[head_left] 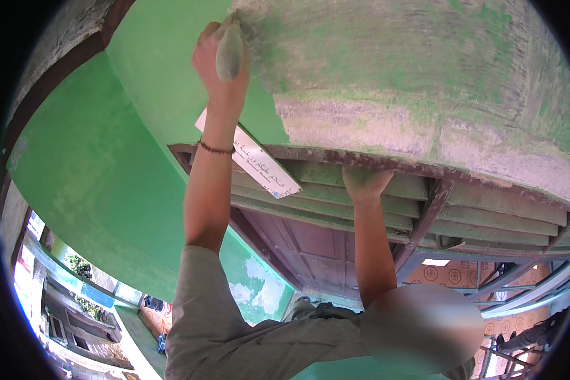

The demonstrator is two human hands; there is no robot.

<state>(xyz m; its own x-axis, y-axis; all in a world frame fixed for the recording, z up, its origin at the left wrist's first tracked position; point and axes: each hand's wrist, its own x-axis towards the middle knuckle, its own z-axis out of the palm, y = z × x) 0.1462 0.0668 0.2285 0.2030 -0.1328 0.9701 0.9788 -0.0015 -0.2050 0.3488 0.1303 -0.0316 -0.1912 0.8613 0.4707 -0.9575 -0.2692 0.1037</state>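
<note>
High on the wall, my left hand [220, 54] is closed round a tool with a rounded grey-green handle [230, 54]. Its working end meets the wall [367, 57] where smooth green paint borders a patchy grey, worn area; I cannot make out its kind. A beaded bracelet circles that wrist. Behind my left forearm, a white sign board [266, 168] hangs tilted, partly hidden. Lower and to the right, my right hand [366, 182] grips the brown wooden frame [335, 157] above the slats, its fingertips hidden by the frame.
Dusty greenish slats [354, 206] run beneath the frame, above a brown panelled door [297, 244]. A smooth green wall [101, 183] stands at the left. At the lower right are window bars, patterned tiles [446, 272] and a dark trouser leg [541, 329]. A blurred oval covers part of my right arm.
</note>
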